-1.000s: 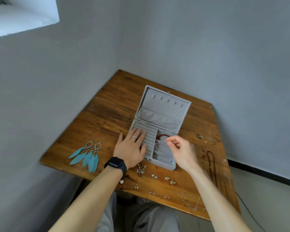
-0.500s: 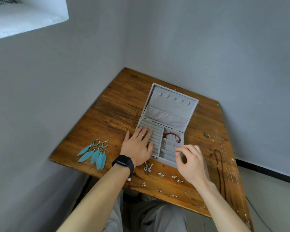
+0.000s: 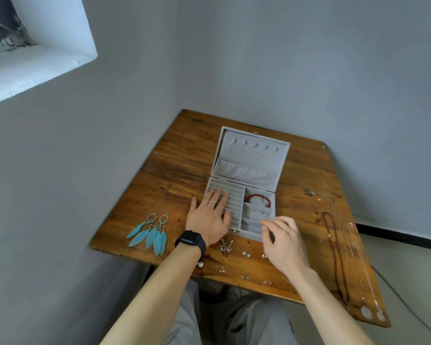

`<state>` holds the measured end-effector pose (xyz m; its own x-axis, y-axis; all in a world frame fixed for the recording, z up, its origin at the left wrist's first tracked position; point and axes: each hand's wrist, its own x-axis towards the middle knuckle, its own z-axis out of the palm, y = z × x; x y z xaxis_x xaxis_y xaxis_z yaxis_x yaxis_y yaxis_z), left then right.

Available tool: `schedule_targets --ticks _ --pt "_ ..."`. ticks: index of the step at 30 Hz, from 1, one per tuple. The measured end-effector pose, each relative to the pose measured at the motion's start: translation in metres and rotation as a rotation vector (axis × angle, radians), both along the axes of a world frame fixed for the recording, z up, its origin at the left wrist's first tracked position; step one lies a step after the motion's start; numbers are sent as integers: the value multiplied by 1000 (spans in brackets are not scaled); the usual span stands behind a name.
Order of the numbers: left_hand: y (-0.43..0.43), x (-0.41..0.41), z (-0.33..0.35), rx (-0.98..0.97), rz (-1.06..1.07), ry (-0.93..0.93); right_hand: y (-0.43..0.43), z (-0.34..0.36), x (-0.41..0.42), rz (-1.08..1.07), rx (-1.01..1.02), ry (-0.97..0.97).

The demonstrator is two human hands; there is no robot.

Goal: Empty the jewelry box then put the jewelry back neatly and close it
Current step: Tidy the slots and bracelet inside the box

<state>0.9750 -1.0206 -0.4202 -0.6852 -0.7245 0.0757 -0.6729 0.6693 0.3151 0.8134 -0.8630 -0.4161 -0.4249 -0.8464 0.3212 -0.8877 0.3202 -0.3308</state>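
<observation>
- A worn brown wooden table [image 3: 174, 170] with a grained, scuffed top is carrying everything beneath both hands.
- One gray jewelry box [image 3: 249, 158], rectangular and lined in soft velvet-like fabric, is lying open under the fingertips. Its lid is leaning back beyond them, showing five small hooks and one gathered pocket.
- The left hand [image 3: 208, 220] is resting flat on the box's ribbed ring rolls, with its fingers straight and spread and nothing in its grasp.
- The right hand [image 3: 284, 242] is hovering over the box's near right corner. Its fingers are loosely bent and nothing is showing between them.
- Two teal feather earrings [image 3: 151, 232] are lying side by side, well out past the left thumb.
- One dark beaded necklace [image 3: 335, 250] is stretching along the table beyond the right hand's little-finger side, and thin silver chains [image 3: 353, 257] are lying just past it.
- Three compartments are sitting between the two hands' fingertips. One red beaded bracelet [image 3: 257, 199] is curling in the farthest, and one thin silver bracelet [image 3: 255, 215] is lying in the middle one.
- At least six small silver earrings [image 3: 246, 253] are lying scattered behind both sets of fingers, near the wrists.
- One black watch [image 3: 190, 240] is circling the left wrist.
- One thin ring [image 3: 212, 202] is sitting on a left finger.
</observation>
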Motion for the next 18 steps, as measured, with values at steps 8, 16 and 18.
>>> schedule_targets --ticks 8,16,18 --pt "-5 1 15 130 -55 -8 4 19 8 -36 110 -93" --pt "-20 93 49 -3 229 461 -13 50 50 121 -51 -171" --pt "-30 124 47 3 381 455 -29 55 70 191 -90 -154"
